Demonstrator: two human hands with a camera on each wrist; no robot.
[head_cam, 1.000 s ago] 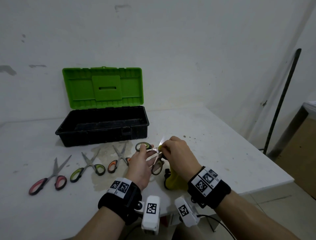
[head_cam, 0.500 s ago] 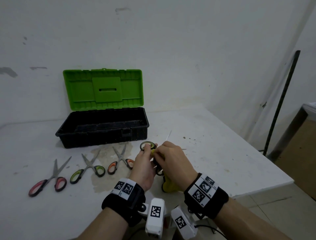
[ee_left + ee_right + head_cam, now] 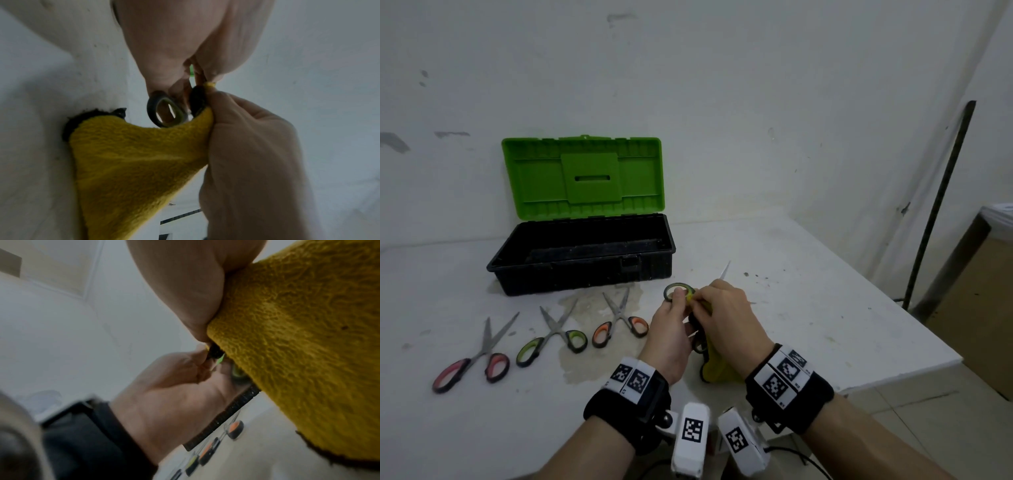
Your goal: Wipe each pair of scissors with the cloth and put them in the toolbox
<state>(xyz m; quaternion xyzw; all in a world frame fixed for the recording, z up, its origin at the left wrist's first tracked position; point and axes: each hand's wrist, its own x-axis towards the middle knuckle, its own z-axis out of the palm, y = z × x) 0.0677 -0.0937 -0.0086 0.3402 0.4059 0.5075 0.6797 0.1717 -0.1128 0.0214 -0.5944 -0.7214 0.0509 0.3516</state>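
My left hand (image 3: 675, 320) grips a pair of scissors by its dark, green-lined handle loops (image 3: 678, 291), (image 3: 166, 110). Its blade tip (image 3: 724, 270) pokes out past my right hand (image 3: 726, 315), which pinches the yellow cloth (image 3: 717, 368), (image 3: 131, 162), (image 3: 308, 337) around the scissors near the handles. Three more pairs lie on the table to the left: pink-handled (image 3: 472, 356), green-handled (image 3: 554, 337), orange-handled (image 3: 619, 320). The open toolbox (image 3: 582, 253), black with a green lid (image 3: 582, 178), stands behind them and looks empty.
The white table (image 3: 808, 308) ends in an edge at the right and near my wrists. A stained patch (image 3: 589, 346) lies under the middle scissors. A dark pole (image 3: 938, 202) leans on the wall at right, with a brown cabinet (image 3: 976, 291) beyond.
Both hands lifted slightly toward the toolbox with the scissors. The cloth in my right hand slid back from the blades toward the handles, and a blade tip now shows beyond it.
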